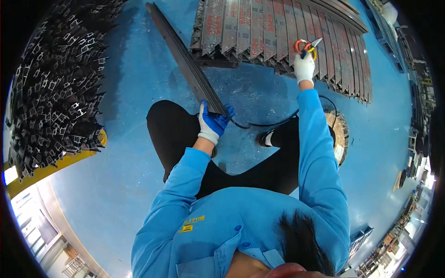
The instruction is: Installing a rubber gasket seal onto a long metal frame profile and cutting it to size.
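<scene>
Gloved left hand [214,124] grips the near end of a long dark ridged profile [185,59] slanting over the blue floor [139,60]; gloved right hand [304,68] grasps scissors [313,46] above stacked profiles [270,30]. A black strip [273,124] trails from the held end, apparently uncut: work seems partway

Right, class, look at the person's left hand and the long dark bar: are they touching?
Touching. The head view shows the left hand gripping the near end of the long dark bar, gloved thumb and fingers on either side.
</scene>
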`<state>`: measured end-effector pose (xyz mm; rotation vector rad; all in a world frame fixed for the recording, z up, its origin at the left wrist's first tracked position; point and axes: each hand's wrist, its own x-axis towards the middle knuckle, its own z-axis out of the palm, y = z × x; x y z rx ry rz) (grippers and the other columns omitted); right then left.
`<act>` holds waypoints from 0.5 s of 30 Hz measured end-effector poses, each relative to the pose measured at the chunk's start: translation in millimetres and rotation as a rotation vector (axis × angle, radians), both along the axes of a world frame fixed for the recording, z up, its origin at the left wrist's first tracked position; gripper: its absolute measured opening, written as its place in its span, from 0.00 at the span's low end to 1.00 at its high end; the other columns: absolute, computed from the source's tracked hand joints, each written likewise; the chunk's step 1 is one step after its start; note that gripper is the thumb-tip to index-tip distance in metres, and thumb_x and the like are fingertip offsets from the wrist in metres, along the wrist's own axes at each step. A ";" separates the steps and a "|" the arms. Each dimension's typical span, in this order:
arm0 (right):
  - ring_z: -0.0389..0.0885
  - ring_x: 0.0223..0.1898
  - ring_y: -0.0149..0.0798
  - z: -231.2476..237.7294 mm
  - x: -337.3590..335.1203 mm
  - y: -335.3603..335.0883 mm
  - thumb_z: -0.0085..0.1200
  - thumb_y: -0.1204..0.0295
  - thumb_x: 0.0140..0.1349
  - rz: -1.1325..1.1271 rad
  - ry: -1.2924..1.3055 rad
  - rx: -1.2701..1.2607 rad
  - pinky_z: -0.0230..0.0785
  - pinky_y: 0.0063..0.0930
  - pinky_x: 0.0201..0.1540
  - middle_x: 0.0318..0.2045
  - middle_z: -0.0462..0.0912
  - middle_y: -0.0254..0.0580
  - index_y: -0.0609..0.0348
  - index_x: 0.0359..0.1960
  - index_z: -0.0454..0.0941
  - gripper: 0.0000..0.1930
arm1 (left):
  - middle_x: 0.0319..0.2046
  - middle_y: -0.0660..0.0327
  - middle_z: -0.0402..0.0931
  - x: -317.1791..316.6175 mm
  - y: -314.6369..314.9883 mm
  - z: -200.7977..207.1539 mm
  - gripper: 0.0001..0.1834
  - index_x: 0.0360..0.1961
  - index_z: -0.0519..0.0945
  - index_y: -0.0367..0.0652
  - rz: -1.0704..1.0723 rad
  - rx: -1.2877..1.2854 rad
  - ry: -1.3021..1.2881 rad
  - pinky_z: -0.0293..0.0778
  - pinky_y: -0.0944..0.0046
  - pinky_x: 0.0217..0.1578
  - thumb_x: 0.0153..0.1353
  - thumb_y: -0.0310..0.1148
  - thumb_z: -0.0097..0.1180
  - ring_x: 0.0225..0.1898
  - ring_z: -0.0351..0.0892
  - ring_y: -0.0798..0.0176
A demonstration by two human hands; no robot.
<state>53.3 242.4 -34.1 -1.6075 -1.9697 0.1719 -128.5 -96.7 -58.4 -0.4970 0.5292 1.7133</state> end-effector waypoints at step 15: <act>0.81 0.37 0.54 -12.9 29.5 118.9 0.48 0.52 0.55 -0.020 -0.251 -0.762 0.73 0.41 0.42 0.39 0.81 0.60 0.67 0.57 0.63 0.35 | 0.45 0.50 0.74 -5.0 -4.6 21.8 0.27 0.52 0.71 0.45 -0.084 0.047 0.000 0.69 0.46 0.52 0.61 0.55 0.48 0.48 0.75 0.46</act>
